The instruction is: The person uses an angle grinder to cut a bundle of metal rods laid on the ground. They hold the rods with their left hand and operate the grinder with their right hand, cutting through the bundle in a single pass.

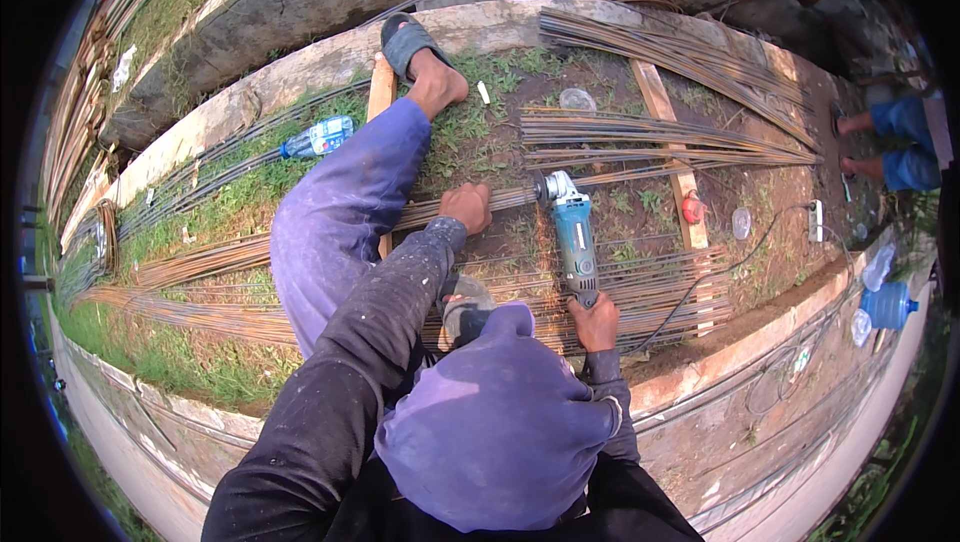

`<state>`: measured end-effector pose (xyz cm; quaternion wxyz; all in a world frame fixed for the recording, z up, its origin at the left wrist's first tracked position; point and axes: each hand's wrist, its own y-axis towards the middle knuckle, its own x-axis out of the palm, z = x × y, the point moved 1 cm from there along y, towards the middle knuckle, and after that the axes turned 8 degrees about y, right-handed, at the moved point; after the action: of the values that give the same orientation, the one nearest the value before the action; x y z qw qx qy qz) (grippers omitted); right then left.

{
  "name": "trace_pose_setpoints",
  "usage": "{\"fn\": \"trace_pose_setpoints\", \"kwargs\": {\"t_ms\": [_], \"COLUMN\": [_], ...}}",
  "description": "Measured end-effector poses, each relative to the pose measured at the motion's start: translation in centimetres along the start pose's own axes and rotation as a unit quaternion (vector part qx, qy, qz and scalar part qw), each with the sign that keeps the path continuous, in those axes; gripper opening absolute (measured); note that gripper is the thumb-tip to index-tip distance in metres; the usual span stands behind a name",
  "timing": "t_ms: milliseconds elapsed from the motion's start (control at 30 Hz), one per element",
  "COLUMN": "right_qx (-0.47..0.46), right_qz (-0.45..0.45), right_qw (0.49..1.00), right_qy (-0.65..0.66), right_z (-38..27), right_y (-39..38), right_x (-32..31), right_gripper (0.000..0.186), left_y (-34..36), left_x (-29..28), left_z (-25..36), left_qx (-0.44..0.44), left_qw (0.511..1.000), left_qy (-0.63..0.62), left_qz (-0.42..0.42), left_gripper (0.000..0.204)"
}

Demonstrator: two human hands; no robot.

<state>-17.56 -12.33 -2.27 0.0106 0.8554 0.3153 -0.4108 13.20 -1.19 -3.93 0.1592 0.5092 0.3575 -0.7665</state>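
left hand: fingers curled down and together, clamped on a bundle of rods; back of hand up, tips tucked under, so can't tell whether they meet the thumb. right hand: fingers closed round the rear end of the teal grinder, no gap seen; trigger and fingertip detail hidden, can't tell. grinder sits just right of frame centre, long axis about 12 to 6, head end up. from it, left hand is near 9, right hand between 5 and 6, touching it. disc at 11, at the held rods, just beside the left hand. orange sparks drop toward 6.

around the grinder: loose rod pile at 1, lying across a wood strip; red item near 3, on or against that strip, can't tell which. cord goes off at 4, bends up to a white socket block at 3. blue jug between 3 and 4, well apart. blue-labelled bottle near 10, on its side. sandalled foot between 10 and 11. another person's legs between 2 and 3, near the rim.
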Motion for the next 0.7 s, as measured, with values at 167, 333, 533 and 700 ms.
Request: {"fn": "trace_pose_setpoints", "kwargs": {"t_ms": [167,333,533,700], "right_qx": [-0.004,0.017,0.018,0.017], "right_qz": [0.007,-0.014,-0.016,-0.017], "right_qw": [1.000,1.000,1.000,0.999], "right_qy": [0.002,0.009,0.017,0.021], "right_z": [-0.3,-0.1,-1.0,-1.0], "right_y": [0.0,0.4,0.0,0.0], "right_x": [0.1,-0.3,-0.5,-0.6], "right_gripper": [0.045,0.046,0.046,0.046], "left_y": [-0.2,-0.4,-0.2,-0.1], "left_x": [-0.3,-0.9,0.2,0.6], "left_z": [0.1,0.7,0.0,-0.2], "left_qx": [-0.001,0.001,0.005,0.013], "left_qw": [1.000,1.000,0.999,0.999], "left_qy": [-0.003,0.001,-0.003,-0.005], "left_qz": [0.003,0.004,0.033,0.035], "left_gripper": [0.030,0.027,0.026,0.028]}}
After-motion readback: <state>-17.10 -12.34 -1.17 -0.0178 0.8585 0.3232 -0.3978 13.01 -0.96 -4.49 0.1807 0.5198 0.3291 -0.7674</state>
